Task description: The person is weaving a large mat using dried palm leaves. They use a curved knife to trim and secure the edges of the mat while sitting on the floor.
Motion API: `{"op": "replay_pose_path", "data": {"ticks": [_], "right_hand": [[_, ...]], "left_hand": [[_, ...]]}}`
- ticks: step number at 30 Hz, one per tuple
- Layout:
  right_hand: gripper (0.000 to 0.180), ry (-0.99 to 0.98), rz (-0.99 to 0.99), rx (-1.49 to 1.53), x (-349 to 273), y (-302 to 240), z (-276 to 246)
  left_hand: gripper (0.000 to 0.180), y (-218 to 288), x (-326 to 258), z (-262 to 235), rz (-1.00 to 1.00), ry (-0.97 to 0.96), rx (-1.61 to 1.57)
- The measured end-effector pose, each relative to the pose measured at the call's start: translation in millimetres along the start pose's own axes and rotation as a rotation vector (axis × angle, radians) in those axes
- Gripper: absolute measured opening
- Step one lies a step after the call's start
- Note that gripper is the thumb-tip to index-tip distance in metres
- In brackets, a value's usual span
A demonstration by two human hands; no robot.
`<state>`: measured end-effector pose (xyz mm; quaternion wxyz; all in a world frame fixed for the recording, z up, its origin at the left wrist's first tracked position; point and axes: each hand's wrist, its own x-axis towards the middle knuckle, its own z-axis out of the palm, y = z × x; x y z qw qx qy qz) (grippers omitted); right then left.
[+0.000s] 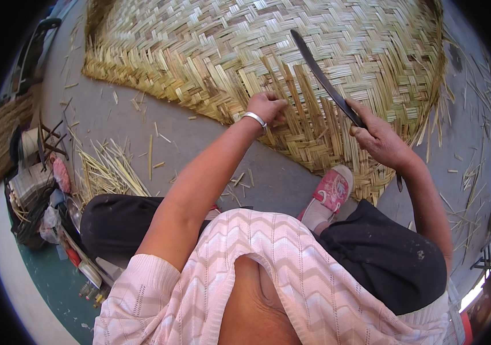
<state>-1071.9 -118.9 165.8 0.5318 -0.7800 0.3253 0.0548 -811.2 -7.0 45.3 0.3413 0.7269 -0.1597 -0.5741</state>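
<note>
A large mat (211,46) woven from flat straw-coloured strips spreads over the floor in front of me, with loose strip ends (297,92) standing up near its close edge. My left hand (267,108), with a silver bangle at the wrist, is closed at that edge among the strip ends; its fingertips are partly hidden, so what they pinch is not plain. In my right hand (378,138) is a long, dark, slightly curved knife (320,75). Its blade points up and to the left above the mat, and the fingers wrap round its lower end.
A heap of cut strips (107,172) lies on the grey floor (188,144) to the left, with scraps scattered around. Bags and tools (38,195) crowd the far left. More strips (469,190) litter the right. My pink shoe (332,188) touches the mat's near corner.
</note>
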Motion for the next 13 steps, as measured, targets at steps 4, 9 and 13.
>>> {"op": "replay_pose_path", "data": {"ticks": [4, 9, 13], "right_hand": [[0.059, 0.014, -0.172, -0.178, 2, 3, -1], [0.060, -0.103, -0.034, -0.212, -3, -5, -13], [0.063, -0.186, 0.120, -0.276, -1, -16, -12]], "left_hand": [[0.022, 2, 2, -1, -0.047, -0.056, -0.064], [0.021, 3, 10, -16, -0.031, -0.233, -0.123], [0.026, 13, 25, -27, -0.114, -0.306, 0.006]]}}
